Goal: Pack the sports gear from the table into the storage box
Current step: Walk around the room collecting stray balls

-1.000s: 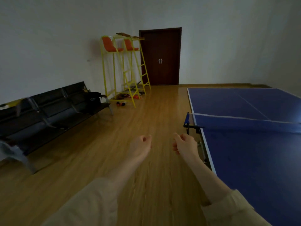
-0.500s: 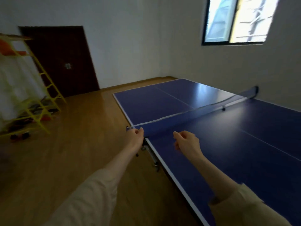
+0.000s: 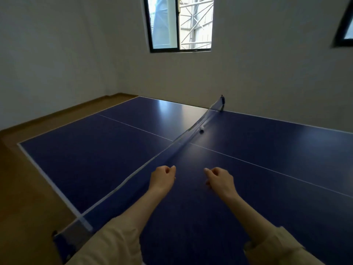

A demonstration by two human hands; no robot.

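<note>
A blue table-tennis table (image 3: 99,150) fills the view, with its net (image 3: 177,144) running from the near left edge to the far side. A small white ball (image 3: 202,128) lies on the table right beside the net, far from my hands. My left hand (image 3: 162,178) hovers over the near part of the net, fingers curled in with nothing in them. My right hand (image 3: 219,180) hovers over the table to the right of the net, also loosely curled and holding nothing. No storage box is in view.
Wooden floor (image 3: 24,197) lies to the left of the table. White walls stand close behind the far table edge, with a window (image 3: 179,23) above. The net post (image 3: 222,102) stands at the far edge.
The view has swung right, from the floor, benches and door onto the table. Both hands now hang over the table by the net, still curled and holding nothing.
</note>
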